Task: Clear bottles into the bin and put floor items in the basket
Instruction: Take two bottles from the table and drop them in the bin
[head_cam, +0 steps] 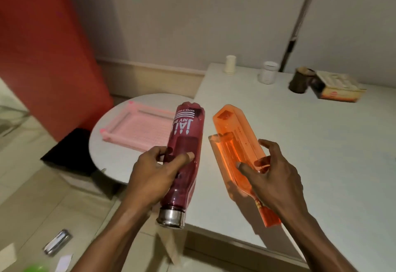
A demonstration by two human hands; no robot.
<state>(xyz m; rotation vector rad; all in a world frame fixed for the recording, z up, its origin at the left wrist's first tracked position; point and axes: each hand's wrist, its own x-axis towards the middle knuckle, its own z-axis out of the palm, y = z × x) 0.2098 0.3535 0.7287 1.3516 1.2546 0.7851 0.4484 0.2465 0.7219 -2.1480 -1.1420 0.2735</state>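
Observation:
My left hand [153,177] grips a dark red translucent bottle [186,134] with a steel cap pointing toward me, held tilted over the table's near left corner. My right hand [272,177] holds a flat orange translucent bottle [233,141] with an orange cap toward me, above the white table [310,143]. A pink basket [137,130] rests on a round white stool [102,156] to the left. On the floor at lower left lie a shiny metal item [56,242], a white paper scrap [64,262] and a green object [34,268] at the frame's edge.
At the table's far side stand stacked paper cups [230,64], a white jar [267,72], a dark brown cup [300,80] and a cardboard box [338,88]. A red panel [42,46] fills the left. A black object [68,151] lies on the floor by the stool.

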